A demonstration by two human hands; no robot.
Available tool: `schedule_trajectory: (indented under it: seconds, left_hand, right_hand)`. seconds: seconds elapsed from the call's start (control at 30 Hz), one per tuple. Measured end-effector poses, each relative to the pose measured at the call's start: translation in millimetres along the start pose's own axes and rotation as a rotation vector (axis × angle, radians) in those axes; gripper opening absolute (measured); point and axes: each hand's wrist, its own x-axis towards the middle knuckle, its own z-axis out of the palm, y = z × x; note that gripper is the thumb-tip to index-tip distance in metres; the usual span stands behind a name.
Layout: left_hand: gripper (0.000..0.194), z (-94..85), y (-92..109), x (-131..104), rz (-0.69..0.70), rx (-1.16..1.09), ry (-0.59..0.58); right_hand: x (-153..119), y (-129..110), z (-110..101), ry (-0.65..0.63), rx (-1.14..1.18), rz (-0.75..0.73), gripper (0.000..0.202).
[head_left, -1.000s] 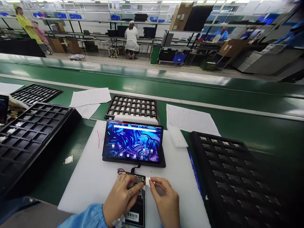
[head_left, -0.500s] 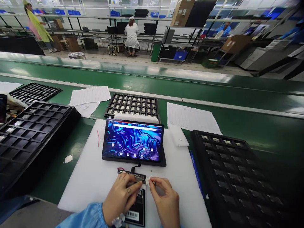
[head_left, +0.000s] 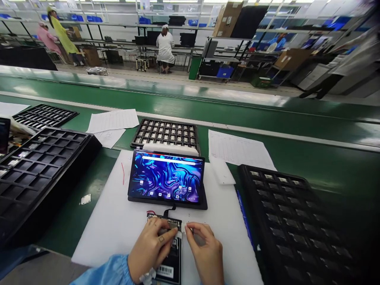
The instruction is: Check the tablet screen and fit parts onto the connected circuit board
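Two hands: left hand over black device, likely steadying it, whether closed cannot tell; right hand pinching pale piece at device's right edge. Ahead of grip, cable, lit tablet propped presumably for viewing; beyond, parts tray.

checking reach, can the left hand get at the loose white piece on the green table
Probably yes: only the flat white sheet seems to lie between the left hand and the piece, though that hand rests on the black device.
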Motion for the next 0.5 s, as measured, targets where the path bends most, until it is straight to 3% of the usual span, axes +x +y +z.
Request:
schedule_trajectory:
  seconds: [0.27, 0.5]
  left_hand:
    - [0.045, 4.3, -1.9, -0.8, 0.016, 0.099, -0.096]
    - [0.047, 9.3, 0.1, -1.5, 0.009, 0.189, -0.062]
  right_hand:
    - [-0.4, 3.1, 1.4, 0.005, -0.017, -0.023, 0.021]
    - [0.9, 5.0, 2.9, 0.047, -0.06, -0.124, 0.026]
